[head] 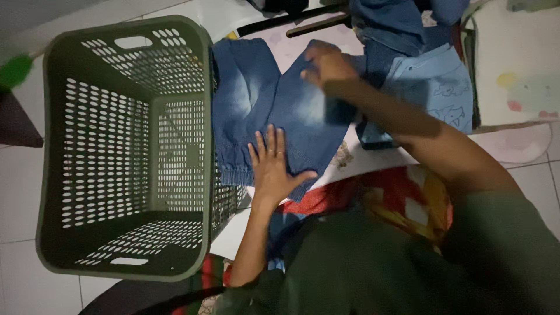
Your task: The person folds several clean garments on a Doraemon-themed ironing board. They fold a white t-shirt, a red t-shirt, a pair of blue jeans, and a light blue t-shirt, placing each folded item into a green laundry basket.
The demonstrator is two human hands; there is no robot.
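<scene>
Left hand (273,169) is laid flat, fingers spread and fully extended, palm down on the blue denim garment (274,111); nothing is gripped by it, and the cloth is only pressed near its elasticated lower hem. Right hand (326,64) is placed further away on the same garment, at its far upper edge, with the fingers curled downward onto the fabric; whether a fold of cloth is pinched there cannot be determined, since the hand is blurred. The denim garment is thus spread between the two hands, directly in front of the person and just beside the green perforated laundry basket (125,149), whose right wall is touched by the garment's left edge.

A light blue printed garment (437,87) is located to the right of the right hand, partly under the forearm. More dark blue clothing (385,23) is piled beyond it. A pale patterned mat (513,70) is laid beneath the clothing, and white floor tiles (17,192) are visible around the basket.
</scene>
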